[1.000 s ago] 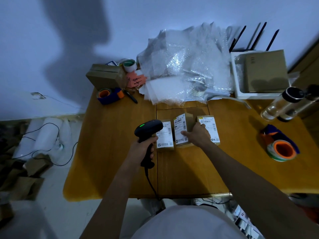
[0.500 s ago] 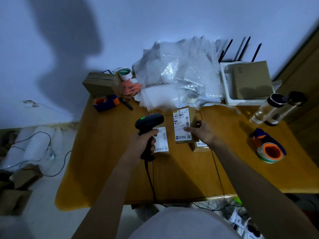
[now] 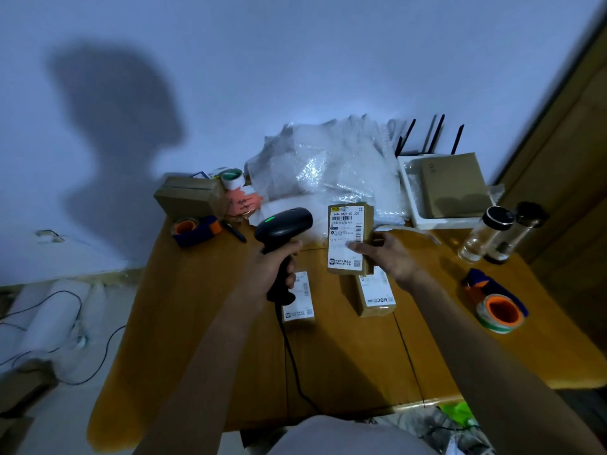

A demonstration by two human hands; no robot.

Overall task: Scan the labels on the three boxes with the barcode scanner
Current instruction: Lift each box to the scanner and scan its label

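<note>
The left hand (image 3: 274, 267) is wrapped tight around the grip of the barcode scanner (image 3: 284, 226), whose head rises just above the knuckles with a green light on top and its window turned toward the person's right. The right hand (image 3: 389, 257) is clamped on the lifted box (image 3: 349, 239), thumb pressed across the lower part of the label and the fingers hidden behind the cardboard. That box stands raised off the wooden table (image 3: 203, 323), long axis upright, printed face tilted toward the camera, so it sits just to the right of the scanner head and at about the same height. The barcode at the top of the label lies above the right thumb and clear of it; the scan likely turns on swinging the scanner's nose a little further right, or angling the label toward it. Two more boxes lie flat below the hands: the left box (image 3: 300, 300) directly under the left fist, partly covered by the scanner handle, and the right box (image 3: 376, 295) under the right wrist, each with its long axis running away from the person. Farther beyond the right hand, a white tray (image 3: 410, 192) holds a flat brown carton (image 3: 455, 183); two clear bottles (image 3: 486, 236) nearby look almost empty.
</note>
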